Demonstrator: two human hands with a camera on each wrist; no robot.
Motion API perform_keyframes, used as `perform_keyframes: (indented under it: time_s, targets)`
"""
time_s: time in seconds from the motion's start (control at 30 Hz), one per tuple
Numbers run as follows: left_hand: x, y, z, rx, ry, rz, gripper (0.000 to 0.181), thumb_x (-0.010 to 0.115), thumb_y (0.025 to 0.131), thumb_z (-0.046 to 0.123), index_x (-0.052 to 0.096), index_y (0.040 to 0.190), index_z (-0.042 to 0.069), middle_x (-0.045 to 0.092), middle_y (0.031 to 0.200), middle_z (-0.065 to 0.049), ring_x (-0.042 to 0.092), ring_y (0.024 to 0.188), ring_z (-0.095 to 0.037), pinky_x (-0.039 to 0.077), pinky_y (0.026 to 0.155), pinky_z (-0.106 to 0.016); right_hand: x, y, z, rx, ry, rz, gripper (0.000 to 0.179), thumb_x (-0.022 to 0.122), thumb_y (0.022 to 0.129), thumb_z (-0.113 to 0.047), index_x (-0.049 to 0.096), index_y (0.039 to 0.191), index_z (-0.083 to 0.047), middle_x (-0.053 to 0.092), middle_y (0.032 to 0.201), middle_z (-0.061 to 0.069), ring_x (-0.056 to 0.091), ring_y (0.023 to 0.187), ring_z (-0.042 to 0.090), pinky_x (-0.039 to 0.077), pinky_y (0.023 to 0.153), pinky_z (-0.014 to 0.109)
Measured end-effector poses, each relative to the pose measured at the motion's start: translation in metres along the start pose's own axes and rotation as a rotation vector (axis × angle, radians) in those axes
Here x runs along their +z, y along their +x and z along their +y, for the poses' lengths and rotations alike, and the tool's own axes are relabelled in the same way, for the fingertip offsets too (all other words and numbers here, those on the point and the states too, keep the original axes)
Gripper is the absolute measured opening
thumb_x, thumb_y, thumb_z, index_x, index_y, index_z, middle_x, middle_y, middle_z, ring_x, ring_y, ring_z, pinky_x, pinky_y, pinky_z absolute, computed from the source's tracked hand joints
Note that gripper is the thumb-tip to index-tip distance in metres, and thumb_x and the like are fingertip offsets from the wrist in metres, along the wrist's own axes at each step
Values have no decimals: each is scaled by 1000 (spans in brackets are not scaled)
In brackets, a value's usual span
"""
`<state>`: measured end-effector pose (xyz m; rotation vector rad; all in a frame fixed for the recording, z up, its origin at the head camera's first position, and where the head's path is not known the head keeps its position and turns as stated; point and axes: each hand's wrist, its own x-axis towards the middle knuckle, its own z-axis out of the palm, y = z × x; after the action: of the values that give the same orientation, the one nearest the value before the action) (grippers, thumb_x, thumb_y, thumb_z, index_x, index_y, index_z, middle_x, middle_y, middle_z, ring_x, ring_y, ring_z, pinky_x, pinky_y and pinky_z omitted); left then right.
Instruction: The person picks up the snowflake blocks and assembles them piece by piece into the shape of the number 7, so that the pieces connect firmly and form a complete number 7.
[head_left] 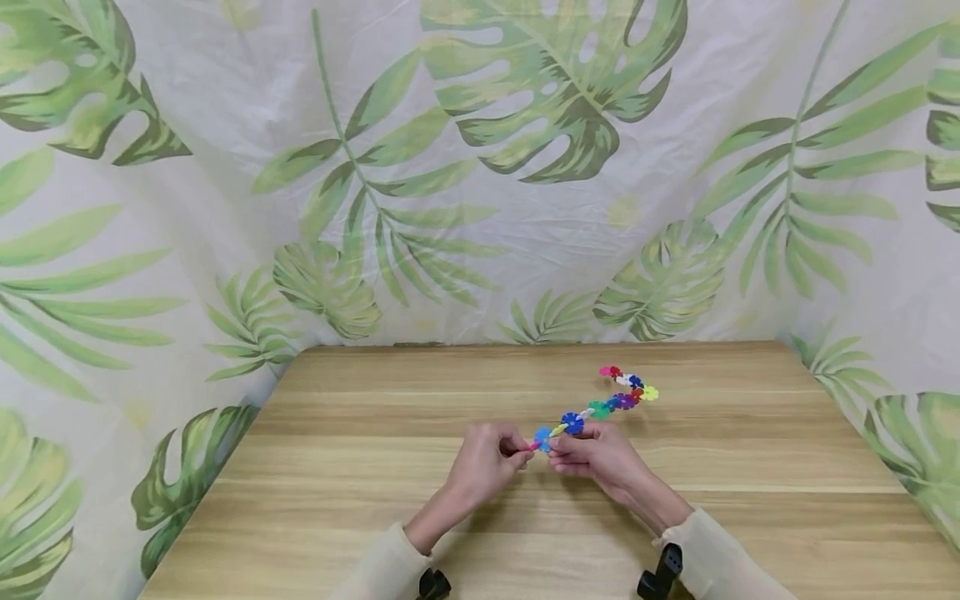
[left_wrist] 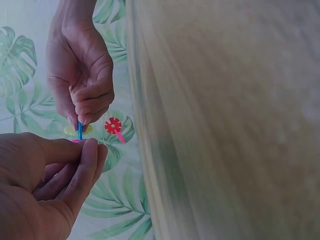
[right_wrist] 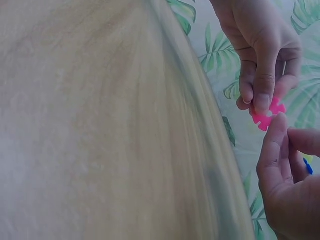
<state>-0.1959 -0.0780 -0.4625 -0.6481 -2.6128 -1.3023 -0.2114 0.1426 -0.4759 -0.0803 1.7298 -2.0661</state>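
A chain of notched, flower-shaped plastic discs (head_left: pixel 622 402) in several colours runs up and back from between the two hands, curling over at its far end. My left hand (head_left: pixel 482 463) pinches a pink notched disc (right_wrist: pixel 278 108) at the near end, between thumb and fingers. Just beside it, my right hand (head_left: pixel 606 460) pinches the light blue disc (head_left: pixel 542 437), seen edge-on in the left wrist view. The pink and light blue discs meet between the fingertips; how deeply their slots engage is hidden. A red disc (left_wrist: pixel 113 125) of the chain shows beyond the hands in the left wrist view.
The hands are above a wood-grain table (head_left: pixel 360 400). A leaf-patterned cloth (head_left: pixel 525 242) hangs behind the table and along its sides. Black wrist-camera mounts (head_left: pixel 660 572) sit at both sleeves.
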Motion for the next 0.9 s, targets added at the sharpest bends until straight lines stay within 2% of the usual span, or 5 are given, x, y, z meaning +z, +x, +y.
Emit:
perform_keyframes:
  time_s: [0.27,0.5,0.73,0.9]
  targets:
    - [0,-1,1,-34,-14,2,11,80,89,0,78,80,7,79,78,-6,67,67,1,56,59,-12,-2,0,-5,17,19,-27,13,68,102,-11,70,106,2,81,90,6,79,82,13,66,80,28]
    - [-3,-1,3,-75,-67,21,11,78,90,2,76,82,9,78,79,-5,66,66,1,57,58,-15,-3,1,-11,7,40,-79,14,68,103,-14,74,104,-1,81,89,3,79,81,11,66,78,26]
    - [-7,-3,5,-71,-83,74,9,77,91,2,77,84,8,79,80,-7,67,66,0,58,59,-16,-5,3,-13,-22,57,-75,17,67,104,-17,71,109,-1,81,94,6,80,87,15,66,85,31]
    - [-7,-4,6,-15,-31,62,11,78,90,-1,76,82,7,78,80,-8,67,66,0,57,59,-13,-8,4,-14,-48,113,-37,22,56,109,-16,66,116,2,80,97,5,80,94,17,65,90,33]
